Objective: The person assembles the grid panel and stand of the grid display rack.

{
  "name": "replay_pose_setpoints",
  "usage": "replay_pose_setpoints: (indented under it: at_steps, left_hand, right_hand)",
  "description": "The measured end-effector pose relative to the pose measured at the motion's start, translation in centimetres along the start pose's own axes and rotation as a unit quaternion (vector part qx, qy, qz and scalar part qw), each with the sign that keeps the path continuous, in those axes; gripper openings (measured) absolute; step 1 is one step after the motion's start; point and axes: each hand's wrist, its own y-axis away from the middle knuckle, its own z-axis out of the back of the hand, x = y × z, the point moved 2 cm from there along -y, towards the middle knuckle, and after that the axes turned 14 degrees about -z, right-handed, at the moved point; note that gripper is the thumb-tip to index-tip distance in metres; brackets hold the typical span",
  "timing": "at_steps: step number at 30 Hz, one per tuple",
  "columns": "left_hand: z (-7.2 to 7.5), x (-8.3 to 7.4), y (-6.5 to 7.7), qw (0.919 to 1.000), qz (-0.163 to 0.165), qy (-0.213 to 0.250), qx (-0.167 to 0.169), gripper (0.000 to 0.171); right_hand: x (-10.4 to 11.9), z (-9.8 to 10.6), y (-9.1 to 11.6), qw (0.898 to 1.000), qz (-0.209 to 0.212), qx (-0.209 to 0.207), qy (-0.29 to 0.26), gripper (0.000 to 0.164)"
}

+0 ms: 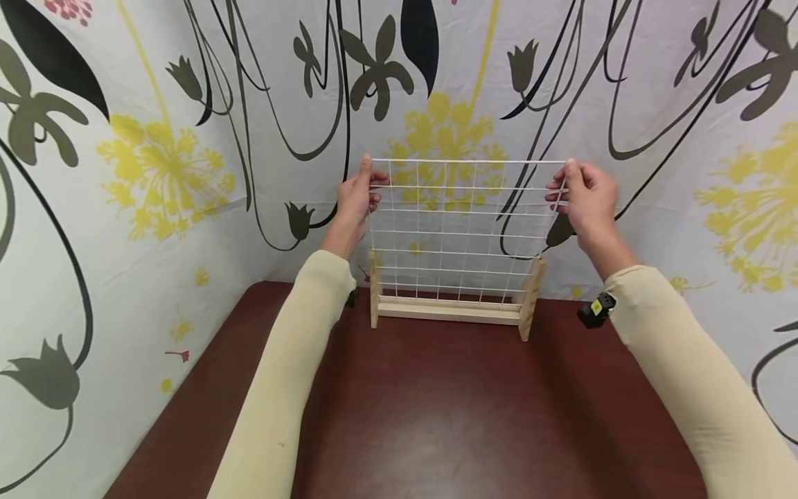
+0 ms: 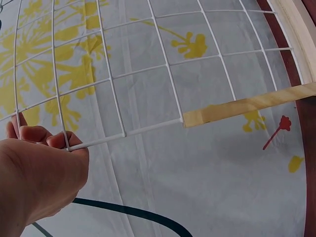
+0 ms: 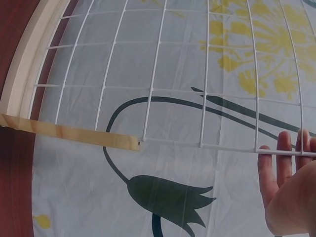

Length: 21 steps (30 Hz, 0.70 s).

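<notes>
A white wire grid panel [image 1: 474,161] stands upright in a wooden stand [image 1: 449,311] made of a bottom bar and two side posts. My left hand [image 1: 355,204] pinches the grid's upper left corner, thumb up at the top wire and fingers behind. At the upper right corner, my right hand [image 1: 592,201] holds the side wire in the same way. In the left wrist view, one wooden post [image 2: 247,104] lies along the grid's lower side edge. The right wrist view shows the other post [image 3: 74,134] along the opposite edge, with fingertips [image 3: 284,143] lapping over the side wire.
The stand rests near the back of a dark red-brown table [image 1: 424,402]. A white cloth with a flower print [image 1: 299,125] hangs behind and to the left. A small black device [image 1: 596,310] sits at the right sleeve's cuff.
</notes>
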Motion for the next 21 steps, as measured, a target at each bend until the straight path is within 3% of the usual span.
replay_pose_setpoints:
  at_steps: [16,21]
  left_hand:
    - [0.4,1.8,0.2,0.9996,0.017,-0.022,0.006,0.058]
    - [0.4,1.9,0.3,0.9998,0.007,-0.015,0.009,0.058]
  right_hand:
    - [-3.0,0.7,-0.8,0.997,0.014,-0.043,0.07,0.033]
    - [-3.3,0.7,-0.9,0.998,0.024,-0.046,0.047,0.031]
